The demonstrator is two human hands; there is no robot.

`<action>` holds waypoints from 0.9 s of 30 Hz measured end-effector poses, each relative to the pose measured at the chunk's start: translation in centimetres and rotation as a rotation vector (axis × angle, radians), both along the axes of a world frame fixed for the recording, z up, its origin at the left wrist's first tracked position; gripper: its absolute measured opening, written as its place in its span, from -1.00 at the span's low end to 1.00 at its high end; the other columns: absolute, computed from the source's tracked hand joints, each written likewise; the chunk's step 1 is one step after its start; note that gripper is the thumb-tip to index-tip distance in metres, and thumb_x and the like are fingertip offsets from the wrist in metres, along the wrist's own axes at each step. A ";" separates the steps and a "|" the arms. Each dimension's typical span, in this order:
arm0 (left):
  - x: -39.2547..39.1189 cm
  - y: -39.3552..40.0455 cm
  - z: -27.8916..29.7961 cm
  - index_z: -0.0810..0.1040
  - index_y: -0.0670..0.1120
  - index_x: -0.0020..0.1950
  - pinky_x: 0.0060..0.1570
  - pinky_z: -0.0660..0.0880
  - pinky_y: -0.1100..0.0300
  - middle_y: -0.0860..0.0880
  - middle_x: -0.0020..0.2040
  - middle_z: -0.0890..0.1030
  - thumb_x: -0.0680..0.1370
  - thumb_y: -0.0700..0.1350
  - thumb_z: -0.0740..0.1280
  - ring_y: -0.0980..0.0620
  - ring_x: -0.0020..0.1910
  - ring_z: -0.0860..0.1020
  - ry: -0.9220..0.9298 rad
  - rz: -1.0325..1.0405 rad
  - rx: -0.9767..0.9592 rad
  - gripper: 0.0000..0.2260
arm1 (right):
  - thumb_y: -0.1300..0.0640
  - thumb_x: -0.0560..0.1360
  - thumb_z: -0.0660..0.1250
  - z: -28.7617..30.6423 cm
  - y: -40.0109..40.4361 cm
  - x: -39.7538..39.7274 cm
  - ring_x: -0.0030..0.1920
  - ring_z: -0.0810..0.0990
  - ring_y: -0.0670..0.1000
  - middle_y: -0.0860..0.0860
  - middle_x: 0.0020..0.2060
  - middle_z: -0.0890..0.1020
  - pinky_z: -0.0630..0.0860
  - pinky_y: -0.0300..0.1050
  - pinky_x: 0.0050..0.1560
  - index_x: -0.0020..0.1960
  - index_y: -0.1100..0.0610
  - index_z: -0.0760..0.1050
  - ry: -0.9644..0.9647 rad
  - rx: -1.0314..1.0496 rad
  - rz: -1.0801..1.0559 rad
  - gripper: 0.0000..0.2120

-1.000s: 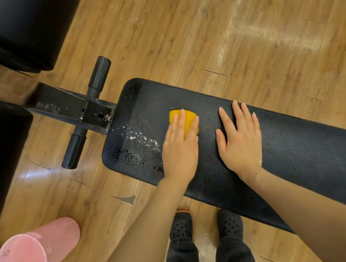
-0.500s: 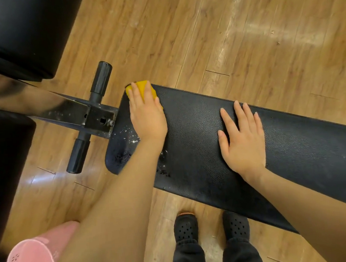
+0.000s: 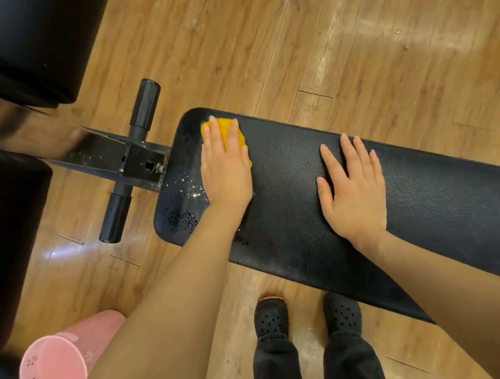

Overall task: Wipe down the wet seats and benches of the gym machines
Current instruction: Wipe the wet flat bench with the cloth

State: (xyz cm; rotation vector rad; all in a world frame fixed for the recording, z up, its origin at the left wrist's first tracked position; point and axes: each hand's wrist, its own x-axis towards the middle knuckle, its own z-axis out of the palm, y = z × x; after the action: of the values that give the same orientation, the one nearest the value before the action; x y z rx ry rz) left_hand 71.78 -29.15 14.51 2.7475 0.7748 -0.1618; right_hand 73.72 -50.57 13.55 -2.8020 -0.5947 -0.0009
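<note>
A long black padded bench [image 3: 287, 192] runs from centre left to the right edge. Water droplets [image 3: 188, 190] glisten on its left end. My left hand [image 3: 226, 167] lies flat with straight fingers on a yellow cloth [image 3: 224, 132], pressing it onto the bench near the far left corner. My right hand [image 3: 353, 188] rests flat, fingers spread, on the middle of the bench and holds nothing.
A black metal frame [image 3: 113, 159] with two foam roller grips [image 3: 143, 103] joins the bench's left end. Black pads [image 3: 26, 48] fill the upper left and left edge. A pink bucket [image 3: 57, 371] stands at bottom left on the wooden floor. My black shoes [image 3: 271, 316] stand below the bench.
My left hand swept the yellow cloth from the bench's middle to its far left corner, then drew it slightly back toward me. The right hand stayed in place.
</note>
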 end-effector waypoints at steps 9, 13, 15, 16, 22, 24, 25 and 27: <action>-11.4 -8.3 0.1 0.23 -0.05 0.52 0.46 0.19 -0.03 -0.18 0.56 0.14 0.59 -0.07 0.22 -0.14 0.54 0.11 -0.039 -0.084 0.006 -0.50 | -0.03 0.62 0.12 -0.1 0.0 -0.1 0.53 0.11 0.16 0.17 0.50 0.23 0.03 0.13 0.52 0.50 0.06 0.26 -0.023 0.016 -0.004 -0.53; -15.8 -10.0 0.1 0.27 -0.04 0.49 0.39 0.19 -0.01 -0.18 0.54 0.20 0.55 -0.03 0.22 -0.15 0.52 0.17 -0.004 -0.178 0.009 -0.50 | -0.03 0.62 0.10 -0.2 0.0 -0.1 0.53 0.10 0.15 0.16 0.50 0.22 0.03 0.12 0.52 0.50 0.05 0.26 -0.027 0.012 0.001 -0.53; -13.9 -8.2 -0.3 0.28 -0.04 0.48 0.43 0.16 -0.03 -0.19 0.54 0.20 0.56 -0.04 0.21 -0.16 0.52 0.17 -0.014 -0.235 0.028 -0.52 | -0.03 0.62 0.10 -0.2 0.0 -0.1 0.53 0.11 0.16 0.17 0.50 0.23 0.03 0.12 0.52 0.50 0.06 0.26 -0.032 0.016 0.003 -0.53; -12.3 -7.1 -0.3 0.28 -0.04 0.48 0.44 0.15 -0.03 -0.19 0.54 0.19 0.56 -0.04 0.20 -0.16 0.52 0.16 -0.022 -0.231 0.040 -0.52 | -0.03 0.62 0.11 -0.2 0.0 -0.1 0.53 0.12 0.16 0.17 0.50 0.23 0.03 0.12 0.52 0.50 0.06 0.26 -0.034 0.021 0.004 -0.53; -3.9 -2.8 0.0 0.25 -0.05 0.52 0.49 0.10 -0.02 -0.19 0.56 0.12 0.62 -0.05 0.19 -0.17 0.55 0.07 -0.044 -0.083 0.007 -0.55 | -0.02 0.62 0.12 -0.2 0.1 -0.2 0.52 0.13 0.16 0.18 0.49 0.25 0.03 0.12 0.51 0.49 0.06 0.28 -0.050 0.032 0.001 -0.54; -4.7 -3.3 0.2 0.24 -0.04 0.52 0.48 0.13 -0.03 -0.19 0.56 0.12 0.62 -0.05 0.19 -0.16 0.55 0.07 -0.054 -0.077 -0.003 -0.54 | -0.02 0.62 0.11 -0.2 0.0 -0.2 0.53 0.12 0.16 0.18 0.50 0.24 0.03 0.12 0.52 0.50 0.06 0.27 -0.043 0.030 0.002 -0.54; -5.7 -4.0 0.3 0.24 -0.04 0.52 0.48 0.14 -0.03 -0.19 0.56 0.12 0.62 -0.06 0.20 -0.16 0.55 0.07 -0.060 -0.072 -0.014 -0.54 | -0.02 0.62 0.11 -0.2 0.0 -0.2 0.53 0.12 0.16 0.17 0.50 0.24 0.02 0.12 0.52 0.50 0.06 0.27 -0.039 0.027 0.002 -0.54; -8.8 -5.7 0.3 0.24 -0.05 0.52 0.47 0.16 -0.04 -0.19 0.56 0.12 0.60 -0.06 0.19 -0.16 0.55 0.08 -0.061 -0.077 -0.029 -0.53 | -0.02 0.62 0.10 -0.2 0.0 -0.2 0.53 0.11 0.16 0.17 0.50 0.23 0.02 0.12 0.52 0.50 0.07 0.27 -0.032 0.019 0.007 -0.54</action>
State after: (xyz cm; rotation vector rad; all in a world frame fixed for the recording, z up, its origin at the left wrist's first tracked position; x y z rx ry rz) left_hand 62.99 -34.87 14.82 2.7429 0.6460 -0.1031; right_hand 73.48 -50.56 13.33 -2.7867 -0.6082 -0.0503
